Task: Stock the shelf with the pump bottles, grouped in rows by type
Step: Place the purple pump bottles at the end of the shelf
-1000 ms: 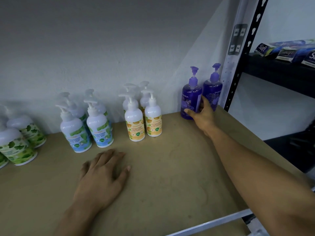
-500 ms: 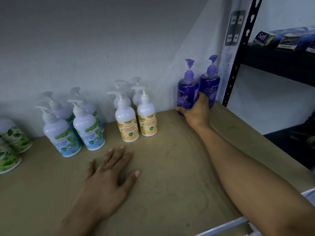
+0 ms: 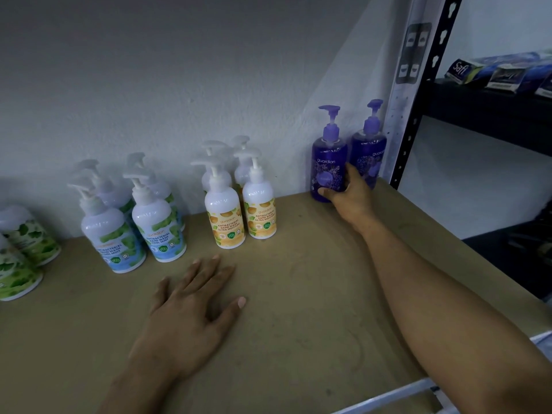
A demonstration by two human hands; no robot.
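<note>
- Barely anything shifted: right hand [image 3: 349, 195] stayed on the left purple bottle [image 3: 328, 168], grip wrapped around its base, right of centre on the shelf [image 3: 298, 294].
- Left hand [image 3: 191, 312] lay flat, fingers spread, lower centre.

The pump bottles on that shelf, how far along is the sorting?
Done: orange-label bottles and blue-label bottles stand grouped at the wall. In hand: the right hand grips the left purple bottle beside its twin. The left hand rests flat. Whether more bottles remain isn't visible.
</note>
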